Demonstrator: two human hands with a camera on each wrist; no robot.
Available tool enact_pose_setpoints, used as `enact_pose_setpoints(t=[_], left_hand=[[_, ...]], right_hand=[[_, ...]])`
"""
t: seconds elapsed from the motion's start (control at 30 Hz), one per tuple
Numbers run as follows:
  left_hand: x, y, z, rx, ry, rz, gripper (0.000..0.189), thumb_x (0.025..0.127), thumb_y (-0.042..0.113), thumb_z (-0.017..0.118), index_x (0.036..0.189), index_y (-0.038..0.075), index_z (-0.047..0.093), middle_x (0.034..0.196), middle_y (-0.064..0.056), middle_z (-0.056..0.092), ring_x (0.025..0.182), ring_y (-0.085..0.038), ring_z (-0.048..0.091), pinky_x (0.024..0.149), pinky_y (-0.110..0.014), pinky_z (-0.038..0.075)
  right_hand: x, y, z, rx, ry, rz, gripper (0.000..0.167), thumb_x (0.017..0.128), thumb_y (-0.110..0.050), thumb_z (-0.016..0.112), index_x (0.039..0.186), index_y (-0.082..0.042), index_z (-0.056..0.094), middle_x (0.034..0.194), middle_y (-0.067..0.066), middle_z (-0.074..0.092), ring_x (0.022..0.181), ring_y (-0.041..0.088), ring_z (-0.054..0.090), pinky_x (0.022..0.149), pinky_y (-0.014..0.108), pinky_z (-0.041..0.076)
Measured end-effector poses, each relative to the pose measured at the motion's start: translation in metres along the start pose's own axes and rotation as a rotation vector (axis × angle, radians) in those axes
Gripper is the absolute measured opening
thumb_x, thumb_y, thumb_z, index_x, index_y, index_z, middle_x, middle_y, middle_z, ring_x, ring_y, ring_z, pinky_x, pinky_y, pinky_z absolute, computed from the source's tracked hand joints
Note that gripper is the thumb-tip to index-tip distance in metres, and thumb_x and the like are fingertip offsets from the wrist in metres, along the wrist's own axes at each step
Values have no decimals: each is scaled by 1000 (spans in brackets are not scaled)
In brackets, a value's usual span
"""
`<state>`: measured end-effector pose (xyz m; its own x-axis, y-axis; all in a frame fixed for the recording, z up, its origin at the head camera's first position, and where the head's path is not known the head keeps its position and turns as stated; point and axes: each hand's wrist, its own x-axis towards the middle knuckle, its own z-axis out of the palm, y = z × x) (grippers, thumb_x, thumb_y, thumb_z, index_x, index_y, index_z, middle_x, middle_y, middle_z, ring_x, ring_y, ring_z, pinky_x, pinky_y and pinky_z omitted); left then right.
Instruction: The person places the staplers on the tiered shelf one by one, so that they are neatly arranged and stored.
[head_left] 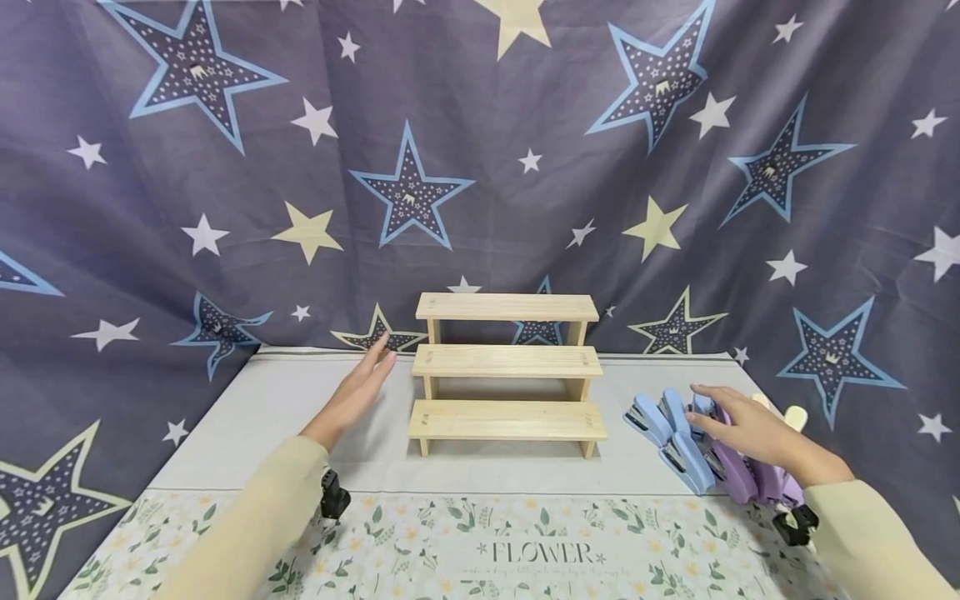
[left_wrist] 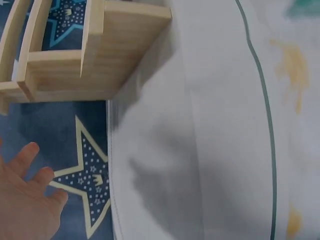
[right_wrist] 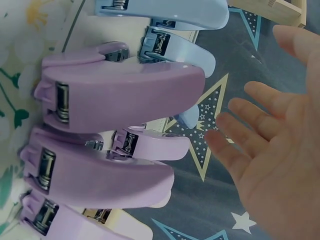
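My left hand [head_left: 351, 402] is held in the air to the left of the three-step wooden shelf [head_left: 507, 421]. Its fingers extend loosely, touching nothing; in the left wrist view only part of this hand [left_wrist: 30, 200] shows at the lower left. Over the staplers on the right, my right hand [head_left: 753, 429] hovers with fingers spread and relaxed. Several light blue staplers [head_left: 686, 458] and purple staplers [head_left: 735, 475] lie grouped there, partly hidden by that hand. In the right wrist view, a gap separates the fingers from a purple stapler [right_wrist: 125, 95]. A cream stapler [right_wrist: 127, 225] peeks out below.
A white cloth [head_left: 300, 450] covers the table's back half, with a flower-printed cloth [head_left: 420, 542] in front. Behind the table hangs a dark curtain [head_left: 495, 225] with stars. The shelf stands at the middle, close to the curtain.
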<state>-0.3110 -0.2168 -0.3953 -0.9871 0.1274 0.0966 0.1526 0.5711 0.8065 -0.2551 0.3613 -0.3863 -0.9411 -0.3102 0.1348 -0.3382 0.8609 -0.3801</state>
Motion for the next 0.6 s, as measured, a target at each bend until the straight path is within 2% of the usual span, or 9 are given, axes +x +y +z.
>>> enact_pose_setpoints(t=[0.1,0.17,0.33,0.43,0.6], left_hand=[[2,1,6,-43,2,-35,76,98,73,25,162,35,7,164,-14,20,146,-44,23,114,-69,17],[5,2,10,-68,1,-35,76,100,70,26,163,32,8,164,-14,21,146,-43,24,115,-67,19],[11,3,21,-191,-6,13,67,108,48,34,163,16,12,162,-16,26,147,-37,25,118,-58,22],[14,4,26,-298,-23,36,61,111,35,35,162,11,11,162,-19,23,149,-35,21,119,-56,21],[18,6,34,-449,-31,25,58,111,26,33,162,10,10,163,-21,17,148,-37,21,119,-55,23]], right_hand=[[-1,-3,0,15,1,-14,68,101,-41,59,145,8,45,142,36,44,124,57,45,97,71,41],[-3,-4,0,25,12,-32,64,100,-38,61,142,9,48,137,34,49,119,53,51,93,67,47],[-7,-2,2,52,42,-86,51,97,-26,67,133,10,57,117,19,66,100,35,66,83,51,58],[-9,-1,3,69,28,-79,48,96,-23,69,131,10,59,109,15,70,91,27,69,77,42,60],[-11,2,3,89,-9,-32,48,96,-24,69,133,6,59,106,12,72,90,26,70,74,34,59]])
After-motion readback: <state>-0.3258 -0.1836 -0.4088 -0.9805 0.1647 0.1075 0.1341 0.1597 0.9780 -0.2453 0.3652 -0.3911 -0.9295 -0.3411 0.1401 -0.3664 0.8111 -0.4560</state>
